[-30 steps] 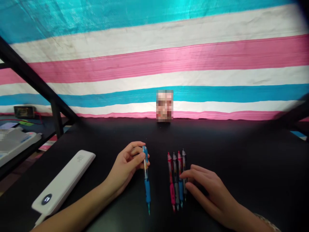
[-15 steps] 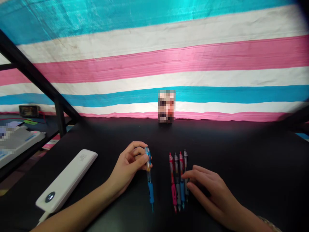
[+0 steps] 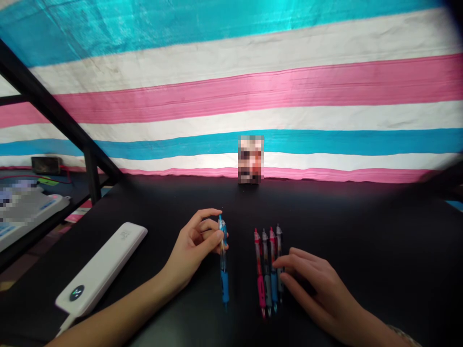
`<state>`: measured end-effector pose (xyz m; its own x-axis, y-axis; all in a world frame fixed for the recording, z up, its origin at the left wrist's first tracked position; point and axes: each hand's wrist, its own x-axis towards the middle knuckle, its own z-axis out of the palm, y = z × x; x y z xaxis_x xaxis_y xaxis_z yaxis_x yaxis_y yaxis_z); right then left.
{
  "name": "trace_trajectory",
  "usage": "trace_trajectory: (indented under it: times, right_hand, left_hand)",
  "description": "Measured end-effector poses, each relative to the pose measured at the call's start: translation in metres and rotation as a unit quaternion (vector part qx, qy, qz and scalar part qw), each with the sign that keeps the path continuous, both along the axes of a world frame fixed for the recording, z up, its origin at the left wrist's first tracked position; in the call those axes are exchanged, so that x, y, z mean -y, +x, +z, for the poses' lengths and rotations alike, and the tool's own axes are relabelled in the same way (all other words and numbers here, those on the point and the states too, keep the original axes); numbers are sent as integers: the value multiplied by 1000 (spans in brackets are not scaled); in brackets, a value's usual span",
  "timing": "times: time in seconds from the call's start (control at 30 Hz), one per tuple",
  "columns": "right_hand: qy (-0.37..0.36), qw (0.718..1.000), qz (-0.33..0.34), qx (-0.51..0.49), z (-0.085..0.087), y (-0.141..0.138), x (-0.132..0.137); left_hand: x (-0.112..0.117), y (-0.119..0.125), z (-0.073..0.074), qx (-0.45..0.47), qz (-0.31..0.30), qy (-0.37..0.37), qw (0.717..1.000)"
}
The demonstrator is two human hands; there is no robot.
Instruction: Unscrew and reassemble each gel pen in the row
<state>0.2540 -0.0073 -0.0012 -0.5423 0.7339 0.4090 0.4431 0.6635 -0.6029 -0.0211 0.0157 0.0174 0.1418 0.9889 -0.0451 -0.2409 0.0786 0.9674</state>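
My left hand (image 3: 195, 248) pinches the upper end of a blue pen (image 3: 223, 264), which points tip-down toward me over the black table (image 3: 361, 241). To its right, several pens (image 3: 267, 270) lie side by side in a tight row, with pink, grey and blue grips. My right hand (image 3: 318, 286) lies on the table with its fingers spread, the fingertips touching the right side of that row.
A white power bank (image 3: 103, 267) with a lit round display lies at the left, a cable at its near end. A small blurred card (image 3: 251, 159) stands at the table's far edge against a striped cloth. A black metal frame (image 3: 54, 115) and a side shelf with devices are at the left.
My left hand has shifted the blue pen slightly right, toward the row of pens, and lifted its tip a little. The right hand has stayed put.
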Motion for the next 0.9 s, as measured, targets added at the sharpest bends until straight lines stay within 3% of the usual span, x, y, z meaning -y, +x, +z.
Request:
trace_trajectory:
  times: [0.23,0.43,0.57,0.73,0.9]
  right_hand:
    - [4,1000,-1,1,0,0,-1]
    - [11,1000,4,2,-1,0,-1]
    - [26,1000,3,10,-2,0,-1]
    - [37,999,2,14,-3,1,-1]
    - [39,999,0,24,-6,1,-1]
  left_hand:
    - [-2,-1,1,-1,-3,13,1000]
    - [-18,-22,13,-88,32,72,993]
    - [-33,-40,19,-213,74,114,968]
    - [-45,-49,11,-317,49,92,943]
    - [-48,-53,3,-455,40,121,881]
